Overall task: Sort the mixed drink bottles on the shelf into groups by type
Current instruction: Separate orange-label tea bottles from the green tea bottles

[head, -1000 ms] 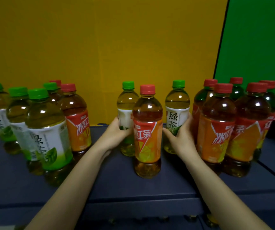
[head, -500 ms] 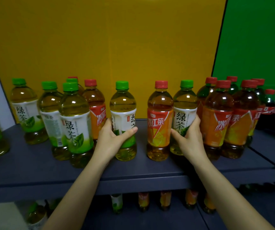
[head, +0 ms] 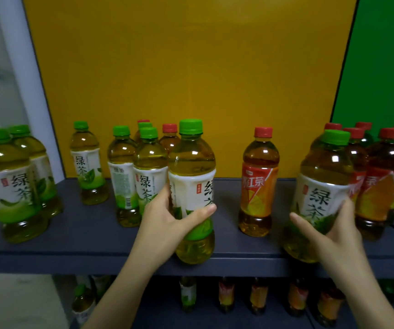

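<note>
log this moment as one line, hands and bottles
left hand: grips left green tea bottle | right hand: grips right green tea bottle | between: iced tea bottle upright on shelf

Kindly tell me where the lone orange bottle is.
Head view, right of centre: the orange bottle on the shelf, between left-held bottle and right-held bottle.

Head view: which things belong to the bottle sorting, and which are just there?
Job: left hand, left-held green tea bottle, right hand, right-held green tea bottle, lone iced tea bottle, green tea group, iced tea group, shelf.
Just there: yellow panel, green panel, lower-shelf bottles.
</note>
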`<control>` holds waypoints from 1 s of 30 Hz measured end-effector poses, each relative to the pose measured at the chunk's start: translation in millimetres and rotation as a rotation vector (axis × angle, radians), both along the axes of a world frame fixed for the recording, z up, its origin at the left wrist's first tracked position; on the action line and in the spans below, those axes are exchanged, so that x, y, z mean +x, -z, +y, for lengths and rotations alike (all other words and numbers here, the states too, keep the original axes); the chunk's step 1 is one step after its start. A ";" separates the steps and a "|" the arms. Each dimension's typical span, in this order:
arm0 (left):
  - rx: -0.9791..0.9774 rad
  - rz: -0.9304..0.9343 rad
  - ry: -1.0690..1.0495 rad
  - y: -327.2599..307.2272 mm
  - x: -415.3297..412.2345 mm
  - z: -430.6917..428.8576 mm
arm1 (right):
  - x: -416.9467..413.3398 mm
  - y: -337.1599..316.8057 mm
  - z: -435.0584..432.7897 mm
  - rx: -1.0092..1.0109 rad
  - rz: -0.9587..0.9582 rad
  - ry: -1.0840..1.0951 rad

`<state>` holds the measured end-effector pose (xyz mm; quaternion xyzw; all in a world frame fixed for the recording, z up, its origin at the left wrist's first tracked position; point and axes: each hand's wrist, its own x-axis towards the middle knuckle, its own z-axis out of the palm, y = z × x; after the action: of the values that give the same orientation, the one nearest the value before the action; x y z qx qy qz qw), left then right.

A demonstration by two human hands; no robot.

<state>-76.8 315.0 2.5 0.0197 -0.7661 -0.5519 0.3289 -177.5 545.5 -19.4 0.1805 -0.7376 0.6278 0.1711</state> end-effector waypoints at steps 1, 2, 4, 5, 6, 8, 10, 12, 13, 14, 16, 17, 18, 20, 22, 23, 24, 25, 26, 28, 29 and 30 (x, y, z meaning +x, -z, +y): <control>0.009 -0.002 -0.014 -1.8 7.9 -2.1 | 7.4 -1.9 1.8 -0.014 -0.001 -0.025; 0.016 -0.006 -0.032 -3.4 15.2 -5.4 | 14.4 -5.1 2.4 -0.025 -0.001 -0.058; 0.019 -0.009 -0.073 -5.4 30.0 -13.1 | 25.4 -11.1 -0.2 -0.035 -0.008 -0.149; 0.019 -0.008 -0.102 -5.3 36.9 -17.7 | 29.3 -13.5 -3.6 -0.032 -0.012 -0.200; 0.021 0.000 -0.133 -4.1 43.9 -23.0 | 32.7 -15.0 -8.7 -0.026 -0.019 -0.248; 0.039 0.015 -0.191 -1.3 56.8 -35.6 | 39.1 -14.9 -23.4 -0.014 -0.030 -0.316; 0.050 0.026 -0.236 0.4 68.7 -51.4 | 46.8 -12.5 -42.5 -0.001 -0.019 -0.355; 0.048 0.032 -0.294 -0.1 78.7 -68.9 | 55.0 -12.1 -64.0 0.001 0.001 -0.417; 0.047 0.030 -0.327 -0.8 82.7 -78.4 | 58.8 -12.7 -75.6 0.006 0.008 -0.452; 0.045 0.026 -0.359 -0.7 86.0 -88.9 | 63.3 -14.3 -88.0 0.011 0.013 -0.490; 0.022 0.017 -0.416 -0.3 89.7 -110.7 | 71.3 -16.7 -113.9 0.021 0.029 -0.552; 0.002 0.008 -0.442 0.1 90.3 -121.3 | 75.1 -17.1 -127.7 0.029 0.043 -0.570; -0.019 -0.002 -0.460 0.8 90.5 -131.6 | 79.3 -17.7 -142.6 0.039 0.055 -0.580; -0.054 -0.024 -0.462 2.3 88.3 -152.3 | 86.1 -18.0 -173.2 0.050 0.070 -0.575; -0.081 -0.046 -0.447 3.5 83.6 -171.3 | 91.3 -17.3 -203.4 0.050 0.087 -0.552; -0.092 -0.051 -0.440 4.0 81.1 -180.2 | 93.6 -16.2 -217.6 0.050 0.097 -0.538; -0.100 -0.050 -0.433 4.5 78.8 -188.4 | 95.3 -14.9 -231.3 0.047 0.107 -0.523; -0.117 -0.046 -0.430 5.4 76.2 -196.3 | 96.6 -13.3 -243.5 0.039 0.115 -0.507; -0.145 -0.045 -0.426 6.0 73.4 -202.9 | 97.0 -11.4 -254.3 0.029 0.125 -0.487; -0.190 -0.049 -0.404 8.1 67.7 -213.5 | 97.3 -6.8 -271.6 0.030 0.145 -0.431; -0.197 -0.053 -0.386 10.5 64.6 -218.2 | 97.0 -3.8 -277.8 0.045 0.148 -0.395; -0.197 -0.061 -0.375 12.8 61.6 -221.7 | 96.7 -0.6 -282.9 0.059 0.145 -0.362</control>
<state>-15.2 93.4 -10.4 0.1463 -0.8090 -0.4025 0.4027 -80.8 262.5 -18.8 0.3601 -0.6969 0.6116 0.1028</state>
